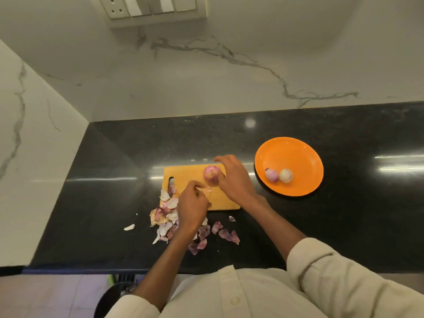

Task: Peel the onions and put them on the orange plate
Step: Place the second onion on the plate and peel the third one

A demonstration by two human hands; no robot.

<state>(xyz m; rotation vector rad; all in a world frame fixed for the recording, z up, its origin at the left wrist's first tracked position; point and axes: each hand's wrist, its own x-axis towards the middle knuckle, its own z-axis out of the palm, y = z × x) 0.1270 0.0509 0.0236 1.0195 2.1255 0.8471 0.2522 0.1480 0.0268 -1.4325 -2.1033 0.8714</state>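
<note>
Head | right grip [231, 177] holds onion [212, 174] on board [183, 173] | left grip [192, 203] just beside, pinching peel [205, 189]

Dim; glare streaks on counter [298, 226]; wide-angle edge warp.

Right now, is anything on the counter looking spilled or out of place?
Yes. Loose onion skins have spread off the cutting board onto the black counter, in front of it and at its left corner. One pale scrap lies apart, farther left. Nothing looks damaged.
</note>
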